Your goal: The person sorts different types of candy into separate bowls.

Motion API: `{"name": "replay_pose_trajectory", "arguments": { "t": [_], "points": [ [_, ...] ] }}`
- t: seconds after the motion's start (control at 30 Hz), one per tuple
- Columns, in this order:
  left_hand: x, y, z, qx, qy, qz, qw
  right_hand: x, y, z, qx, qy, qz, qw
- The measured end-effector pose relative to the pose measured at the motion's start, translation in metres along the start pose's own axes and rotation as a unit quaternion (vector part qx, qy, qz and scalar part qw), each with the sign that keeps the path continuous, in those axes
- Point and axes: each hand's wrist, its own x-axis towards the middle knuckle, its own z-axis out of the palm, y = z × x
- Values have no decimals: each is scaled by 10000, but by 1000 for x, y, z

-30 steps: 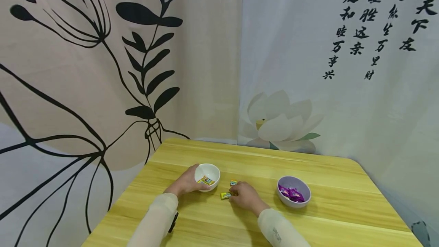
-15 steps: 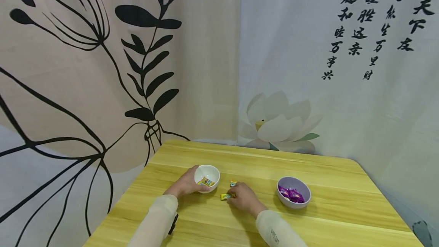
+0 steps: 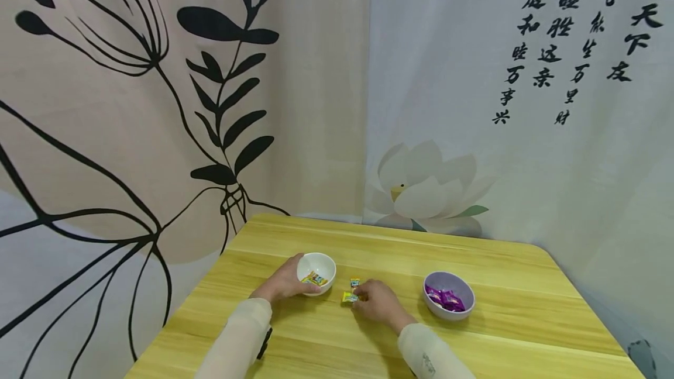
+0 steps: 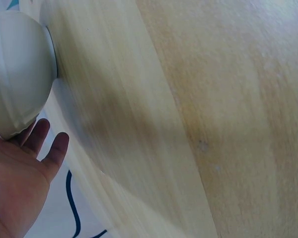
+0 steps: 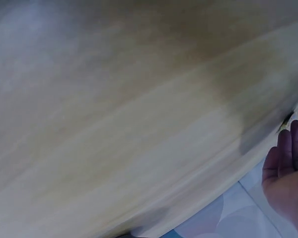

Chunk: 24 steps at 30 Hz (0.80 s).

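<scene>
My left hand (image 3: 286, 279) grips the white bowl (image 3: 327, 264) by its left side, thumb along the near rim. Several yellow-wrapped candies (image 3: 315, 278) lie inside that bowl. In the left wrist view the bowl (image 4: 20, 64) stands tilted in the frame, with the left hand (image 4: 20, 183) against its lower edge. My right hand (image 3: 381, 304) is low over the table between the bowls, its fingertips pinching a yellow-wrapped candy (image 3: 348, 297). Just beyond it lies another candy (image 3: 355, 282). The right wrist view shows the right hand (image 5: 288, 173) at the edge, fingers curled.
To the right of the right hand stands a lilac bowl (image 3: 427, 288) holding several purple-wrapped candies (image 3: 446, 299). All of this rests on a wooden table (image 3: 505, 332). A printed curtain (image 3: 321, 104) hangs behind the table's far edge.
The candy at the right fingertips has shifted and turned slightly, and the one beyond it shows more clearly. The left hand and the white bowl have barely moved.
</scene>
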Motion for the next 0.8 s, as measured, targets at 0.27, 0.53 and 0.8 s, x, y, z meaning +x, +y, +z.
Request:
{"name": "replay_pose_trajectory", "arguments": {
  "t": [0.27, 0.53, 0.8],
  "points": [
    [2, -3, 0, -4, -5, 30, 10000, 4, 3, -7, 180, 370, 220, 9989],
    [1, -3, -1, -50, -14, 36, 10000, 12, -5, -11, 495, 660, 605, 9948],
    [1, -1, -2, -125, -79, 144, 9998, 21, -18, -16, 733, 818, 813, 9906]
  ]
}}
